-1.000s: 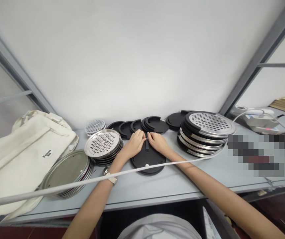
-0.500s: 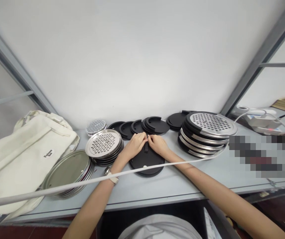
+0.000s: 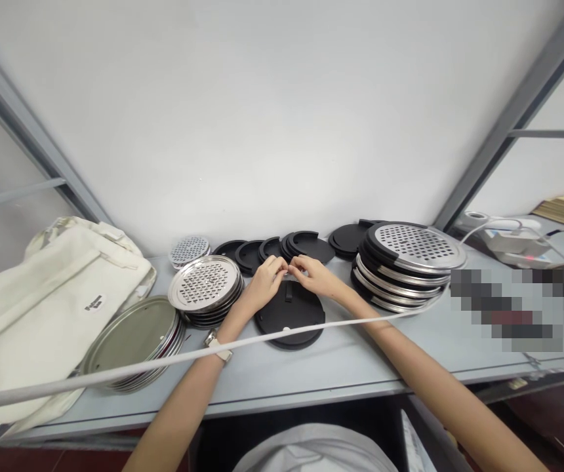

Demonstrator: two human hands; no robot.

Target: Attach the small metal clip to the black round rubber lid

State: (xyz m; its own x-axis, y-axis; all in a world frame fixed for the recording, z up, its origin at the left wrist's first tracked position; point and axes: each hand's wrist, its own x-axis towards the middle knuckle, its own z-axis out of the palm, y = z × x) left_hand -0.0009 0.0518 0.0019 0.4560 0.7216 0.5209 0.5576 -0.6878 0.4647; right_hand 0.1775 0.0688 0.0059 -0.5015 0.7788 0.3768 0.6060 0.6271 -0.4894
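Observation:
A round black disc (image 3: 289, 314) lies on the grey table, with a short black strip (image 3: 288, 292) standing out near its far part. Over the disc's far edge, my left hand (image 3: 268, 282) and my right hand (image 3: 311, 275) meet, fingertips pinched close together. Something small and pale shows just below the fingers, too small to make out. Left of my left hand sits a stack topped by a silver perforated disc (image 3: 204, 283). Behind my hands are several black discs with raised curved rims (image 3: 311, 248).
A tall stack of black and silver discs (image 3: 417, 246) stands at the right. Olive-green discs (image 3: 132, 334) and a cream cloth bag (image 3: 40, 295) are at the left. A white cord (image 3: 331, 324) crosses in front of the black disc.
Both hands have lifted slightly off the black strip and now pinch just beyond it. More of the disc's far part shows. My right hand's fingers are more bent.

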